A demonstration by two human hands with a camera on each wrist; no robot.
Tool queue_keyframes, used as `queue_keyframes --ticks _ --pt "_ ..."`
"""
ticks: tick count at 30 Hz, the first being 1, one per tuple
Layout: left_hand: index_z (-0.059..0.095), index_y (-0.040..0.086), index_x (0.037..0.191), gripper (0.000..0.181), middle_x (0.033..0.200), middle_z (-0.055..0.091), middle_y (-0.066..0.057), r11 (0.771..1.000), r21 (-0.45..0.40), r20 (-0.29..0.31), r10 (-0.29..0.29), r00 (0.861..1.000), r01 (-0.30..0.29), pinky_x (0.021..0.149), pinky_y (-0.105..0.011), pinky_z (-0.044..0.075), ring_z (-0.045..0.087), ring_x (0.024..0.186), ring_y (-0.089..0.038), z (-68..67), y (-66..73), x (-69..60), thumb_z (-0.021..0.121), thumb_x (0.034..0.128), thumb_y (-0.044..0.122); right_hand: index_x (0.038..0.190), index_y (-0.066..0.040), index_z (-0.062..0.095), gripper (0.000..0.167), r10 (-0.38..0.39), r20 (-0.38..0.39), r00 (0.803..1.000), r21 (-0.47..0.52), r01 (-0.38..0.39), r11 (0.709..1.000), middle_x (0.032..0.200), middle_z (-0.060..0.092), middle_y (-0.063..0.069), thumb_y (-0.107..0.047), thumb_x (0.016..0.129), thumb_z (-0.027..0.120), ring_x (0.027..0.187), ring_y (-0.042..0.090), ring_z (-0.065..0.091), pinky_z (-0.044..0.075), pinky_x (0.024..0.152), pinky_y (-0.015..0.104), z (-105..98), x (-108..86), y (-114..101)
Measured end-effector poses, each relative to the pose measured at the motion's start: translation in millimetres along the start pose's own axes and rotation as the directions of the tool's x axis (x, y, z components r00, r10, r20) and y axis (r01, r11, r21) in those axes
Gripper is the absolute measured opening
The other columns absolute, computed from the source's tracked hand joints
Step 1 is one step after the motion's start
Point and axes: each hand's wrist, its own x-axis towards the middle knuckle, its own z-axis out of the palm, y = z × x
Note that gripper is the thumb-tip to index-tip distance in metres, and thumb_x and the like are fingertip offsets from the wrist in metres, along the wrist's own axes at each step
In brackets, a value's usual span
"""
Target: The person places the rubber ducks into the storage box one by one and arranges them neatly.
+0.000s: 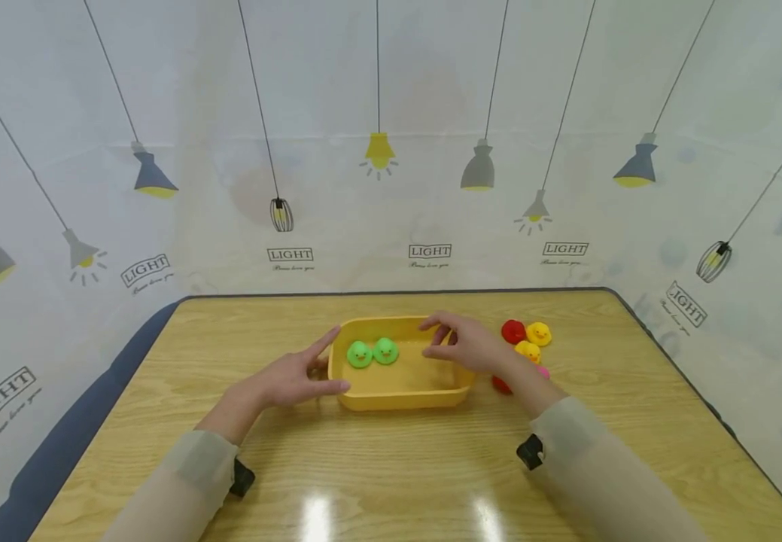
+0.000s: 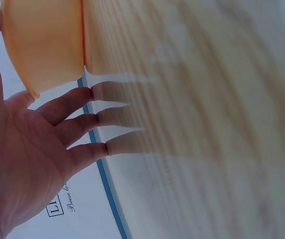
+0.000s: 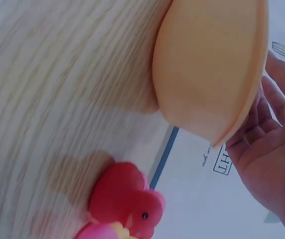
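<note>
A yellow plastic tray (image 1: 394, 401) stands on the wooden table, and two green rubber ducks, one (image 1: 360, 356) beside the other (image 1: 385, 352), sit in its left half. My left hand (image 1: 289, 379) spreads around the tray's left end, thumb by the near corner and index finger by the far one; its other fingers reach down to the tabletop in the left wrist view. Over the tray's right end hovers my right hand (image 1: 468, 345), fingers loosely bent, thumb and index finger apart. Nothing shows between them. The right wrist view has the tray's wall (image 3: 210, 59) hiding part of the fingertips.
Right of the tray lies a group of rubber ducks: a red one (image 1: 514, 332), a yellow one (image 1: 539, 333), another yellow one (image 1: 528, 351), and red and pink ones partly hidden by my right forearm. A lamp-printed cloth (image 1: 350, 263) rises behind the table's far edge.
</note>
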Motion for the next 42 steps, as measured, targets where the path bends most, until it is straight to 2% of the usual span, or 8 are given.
queue_keyframes --ticks 7,14,22,25,30,42 --pt "0.003 0.044 0.177 0.112 0.166 0.055 -0.015 1.000 -0.004 0.000 -0.004 1.000 0.004 0.128 -0.073 0.033 0.042 0.159 -0.050 1.6 -2.3 0.6 0.068 0.0927 0.081 0.136 -0.017 0.071 0.039 -0.008 -0.024 1.000 -0.011 0.007 1.000 0.107 0.071 0.003 -0.032 0.102 0.081 0.087 0.023 0.061 0.053 0.074 0.029 -12 -20.7 8" --pt "0.003 0.045 0.177 0.112 0.166 0.056 -0.016 1.000 -0.009 0.003 -0.013 1.000 0.013 0.127 -0.074 0.034 0.043 0.158 -0.051 3.2 -2.6 1.1 0.068 0.0927 0.081 0.136 -0.018 0.070 0.037 0.004 -0.043 0.999 -0.014 -0.005 1.000 0.106 0.072 0.000 -0.033 0.103 0.080 0.089 0.019 0.062 0.054 0.077 0.029 -22 -42.2 20" --pt "0.003 0.045 0.177 0.112 0.165 0.056 -0.016 1.000 -0.015 -0.003 -0.004 1.000 0.004 0.127 -0.074 0.034 0.044 0.157 -0.051 2.9 -3.2 1.8 0.068 0.0927 0.081 0.136 -0.012 0.070 0.040 0.044 -0.051 0.998 -0.028 -0.045 0.999 0.103 0.070 0.001 -0.032 0.103 0.080 0.091 0.020 0.061 0.055 0.078 0.027 -36 -66.0 39" --pt "0.003 0.046 0.176 0.112 0.165 0.056 -0.016 1.000 -0.016 -0.002 -0.004 1.000 0.004 0.127 -0.074 0.033 0.044 0.158 -0.050 2.6 -3.5 2.1 0.068 0.0925 0.081 0.135 -0.013 0.070 0.038 0.065 -0.053 0.996 -0.046 -0.068 0.997 0.105 0.071 0.001 -0.032 0.103 0.079 0.092 0.020 0.062 0.056 0.079 0.027 -40 -75.6 47" --pt "0.003 0.048 0.176 0.112 0.165 0.057 -0.016 1.000 -0.015 0.003 -0.005 1.000 0.005 0.129 -0.073 0.031 0.043 0.159 -0.049 2.8 -3.8 2.8 0.068 0.0917 0.082 0.136 -0.011 0.071 0.041 0.084 -0.058 0.995 -0.040 -0.087 0.995 0.105 0.071 0.002 -0.032 0.103 0.080 0.088 0.021 0.062 0.055 0.072 0.027 -48 -95.7 63" --pt "0.002 0.047 0.176 0.112 0.165 0.056 -0.017 1.000 -0.017 0.002 -0.001 1.000 0.001 0.128 -0.074 0.031 0.042 0.159 -0.050 2.2 -3.8 2.4 0.068 0.0927 0.081 0.134 -0.009 0.070 0.036 0.076 -0.067 0.995 -0.043 -0.079 0.996 0.104 0.074 0.000 -0.028 0.105 0.078 0.084 0.015 0.062 0.053 0.073 0.025 -65 -129.5 93"
